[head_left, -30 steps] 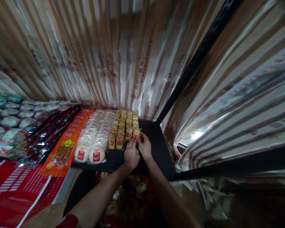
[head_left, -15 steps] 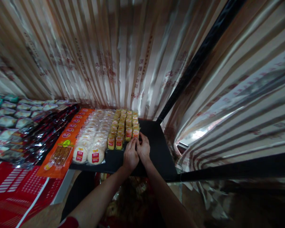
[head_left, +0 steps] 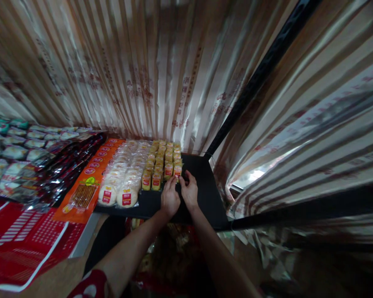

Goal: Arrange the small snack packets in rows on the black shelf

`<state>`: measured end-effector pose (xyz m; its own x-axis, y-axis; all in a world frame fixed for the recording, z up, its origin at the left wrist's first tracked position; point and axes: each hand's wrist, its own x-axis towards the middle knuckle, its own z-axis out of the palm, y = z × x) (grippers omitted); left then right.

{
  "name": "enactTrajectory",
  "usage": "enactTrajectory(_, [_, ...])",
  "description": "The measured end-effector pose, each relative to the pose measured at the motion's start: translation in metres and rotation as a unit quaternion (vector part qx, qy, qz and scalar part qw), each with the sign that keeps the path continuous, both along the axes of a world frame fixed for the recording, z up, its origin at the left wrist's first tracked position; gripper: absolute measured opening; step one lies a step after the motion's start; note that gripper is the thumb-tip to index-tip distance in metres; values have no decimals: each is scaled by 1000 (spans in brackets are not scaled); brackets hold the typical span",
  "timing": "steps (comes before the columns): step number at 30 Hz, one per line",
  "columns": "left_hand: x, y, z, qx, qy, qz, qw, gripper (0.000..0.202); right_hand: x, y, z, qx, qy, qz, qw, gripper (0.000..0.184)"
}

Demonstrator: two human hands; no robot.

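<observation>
Several small yellow wrapped snack cakes (head_left: 157, 160) stand in close rows on a black shelf (head_left: 205, 198), with red labels on the front ones. The front cake of the rightmost row (head_left: 178, 169) has my fingertips at its lower front. My left hand (head_left: 170, 198) reaches up to it with fingers stretched and close together. To the right, my right hand (head_left: 189, 192) has its thumb near the same cake and its index finger raised apart. Left of the cakes are rows of round white pastries (head_left: 127, 197) in clear wrap.
An orange pack of stick snacks (head_left: 81, 196), dark shiny packs (head_left: 71, 159) and white packs (head_left: 15, 151) continue leftwards. Below them is a red basket (head_left: 27, 244). Pale printed curtains (head_left: 161, 74) hang behind, and a black post (head_left: 251, 82) rises at the right.
My right hand's fingers have spread, and its index finger has moved off the front cake to the right. My left hand stays at the cake. The view has shifted slightly.
</observation>
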<state>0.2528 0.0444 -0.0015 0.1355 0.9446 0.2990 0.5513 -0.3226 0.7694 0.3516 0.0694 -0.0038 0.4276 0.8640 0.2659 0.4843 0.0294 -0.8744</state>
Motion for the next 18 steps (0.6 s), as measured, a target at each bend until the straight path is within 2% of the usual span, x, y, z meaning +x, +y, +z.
enactTrajectory(6, [-8, -25, 14, 3, 9, -23, 1000, 47, -8, -44, 18, 11, 73, -8, 997, 46])
enactTrajectory(9, [-19, -52, 18, -6, -3, -59, 998, 36, -21, -82, 22, 6, 123, 2, 992, 44])
enactTrajectory(11, [-29, -77, 17, -12, -8, -80, 997, 31, -30, -111, 18, -5, 135, 9, 991, 40])
enactTrajectory(13, [-40, -104, 10, -35, -4, -97, 995, 29, -39, -139, 9, -20, 126, 9, 992, 35])
enactTrajectory(15, [-50, -129, -4, -67, 12, -123, 990, 26, -47, -160, -6, -48, 88, 17, 995, 29])
enactTrajectory(18, [-64, -154, -30, -143, 26, -107, 983, 26, -56, -180, -34, -141, 31, 87, 986, 24])
